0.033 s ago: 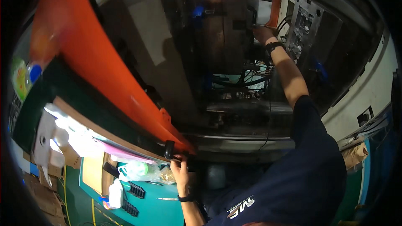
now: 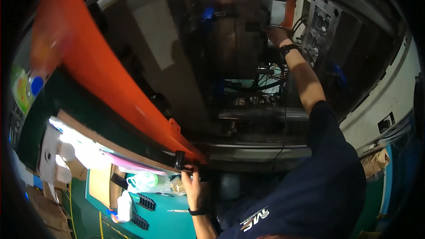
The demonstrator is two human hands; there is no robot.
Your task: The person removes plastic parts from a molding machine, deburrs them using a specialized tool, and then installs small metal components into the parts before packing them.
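My left hand (image 2: 192,189) is closed at the black handle (image 2: 179,160) on the lower end of a long orange door panel (image 2: 119,84). Its fingers curl beside the handle's base. Stretched far forward, my right hand (image 2: 279,36) reaches into a dark machine opening, between a large metal mould block (image 2: 237,40) on the left and a mould half with shaped cavities (image 2: 319,31) on the right. The right fingers look drawn together, but shadow hides their tips and whatever they may hold. A dark band circles each wrist.
Below left, a green bench (image 2: 166,214) bears a white bottle (image 2: 125,206), several black ribbed parts (image 2: 146,202) and a plastic bag (image 2: 146,181). Hoses and wires (image 2: 268,84) hang under the mould block. A steel bar (image 2: 265,113) crosses the opening. Brown paper (image 2: 376,164) lies right.
The bench and its things appear slightly lower and farther right in the picture. My left hand and the handle have barely shifted; my right hand stays at the same spot.
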